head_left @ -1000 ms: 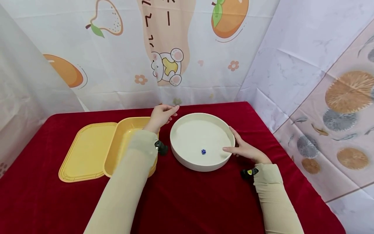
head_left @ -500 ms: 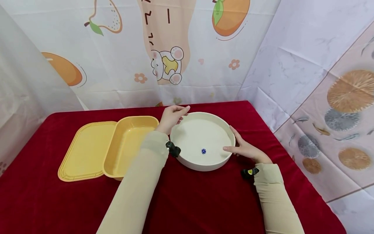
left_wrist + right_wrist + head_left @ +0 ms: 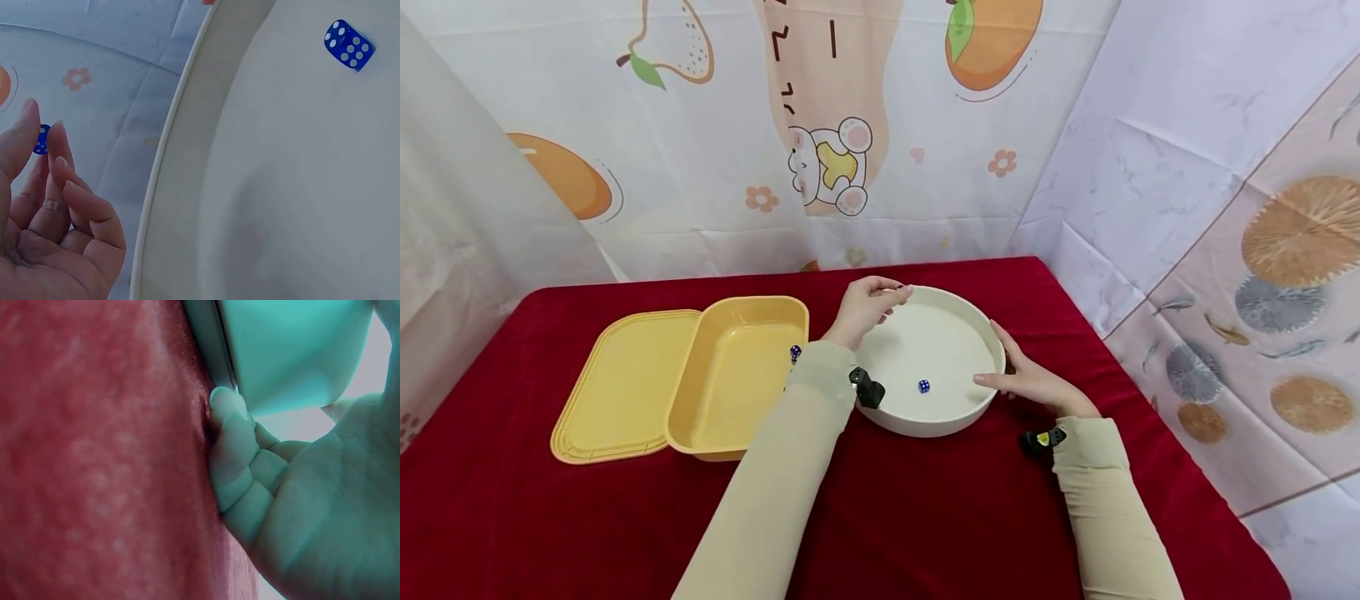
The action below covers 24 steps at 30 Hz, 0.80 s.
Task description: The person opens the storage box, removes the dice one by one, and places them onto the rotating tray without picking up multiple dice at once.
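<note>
My left hand (image 3: 867,312) is above the left rim of a round white tray (image 3: 936,337). Thumb and fingertips pinch a small blue die (image 3: 42,140) with white dots, clearest in the left wrist view. Another blue die (image 3: 923,387) lies on the tray floor. At the tray's right side, my right hand (image 3: 1032,385) holds the wall, thumb over the rim and fingers outside; the right wrist view shows the fingers low against the tray by the cloth. A yellow box (image 3: 730,367) stands left of the tray, with blue dice (image 3: 795,352) by its right wall, partly behind my left sleeve.
A flat yellow lid (image 3: 628,383) lies against the left side of the box. Red cloth (image 3: 917,500) covers the table. Printed curtains (image 3: 700,183) hang behind the table and along its right side.
My left hand, carrying the die, has moved right from beside the yellow box to the tray's rim. Dice in the box have come into sight. My right hand has stayed on the tray.
</note>
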### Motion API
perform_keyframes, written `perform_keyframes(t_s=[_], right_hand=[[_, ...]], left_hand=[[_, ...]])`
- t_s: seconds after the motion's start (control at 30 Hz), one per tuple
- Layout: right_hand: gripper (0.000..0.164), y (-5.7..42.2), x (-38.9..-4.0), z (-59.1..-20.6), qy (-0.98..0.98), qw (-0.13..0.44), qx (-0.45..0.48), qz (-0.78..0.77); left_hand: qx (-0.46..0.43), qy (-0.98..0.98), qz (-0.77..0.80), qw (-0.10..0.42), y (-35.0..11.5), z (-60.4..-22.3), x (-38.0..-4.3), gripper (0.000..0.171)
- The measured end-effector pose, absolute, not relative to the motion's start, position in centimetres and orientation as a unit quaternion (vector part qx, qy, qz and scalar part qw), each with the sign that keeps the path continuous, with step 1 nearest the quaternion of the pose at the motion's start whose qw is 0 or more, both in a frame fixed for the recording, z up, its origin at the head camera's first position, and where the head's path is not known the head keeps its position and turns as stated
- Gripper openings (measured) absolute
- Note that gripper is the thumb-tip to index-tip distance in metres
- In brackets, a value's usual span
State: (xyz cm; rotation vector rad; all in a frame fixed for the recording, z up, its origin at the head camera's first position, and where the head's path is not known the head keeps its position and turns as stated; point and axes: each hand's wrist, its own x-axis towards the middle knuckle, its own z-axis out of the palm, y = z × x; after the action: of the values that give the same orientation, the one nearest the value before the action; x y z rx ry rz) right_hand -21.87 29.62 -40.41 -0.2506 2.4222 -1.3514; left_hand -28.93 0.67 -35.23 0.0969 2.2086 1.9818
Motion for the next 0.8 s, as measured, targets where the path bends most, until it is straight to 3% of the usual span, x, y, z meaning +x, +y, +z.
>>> perform_keyframes(t_s=[0.8], right_hand=[[0.102, 29.7, -22.0, -40.5, 0.854, 0.177, -0.09, -0.481]], left_hand=[[0.084, 0.803, 0.583, 0.094, 2.4, -36.3, -30.1, 0.031]])
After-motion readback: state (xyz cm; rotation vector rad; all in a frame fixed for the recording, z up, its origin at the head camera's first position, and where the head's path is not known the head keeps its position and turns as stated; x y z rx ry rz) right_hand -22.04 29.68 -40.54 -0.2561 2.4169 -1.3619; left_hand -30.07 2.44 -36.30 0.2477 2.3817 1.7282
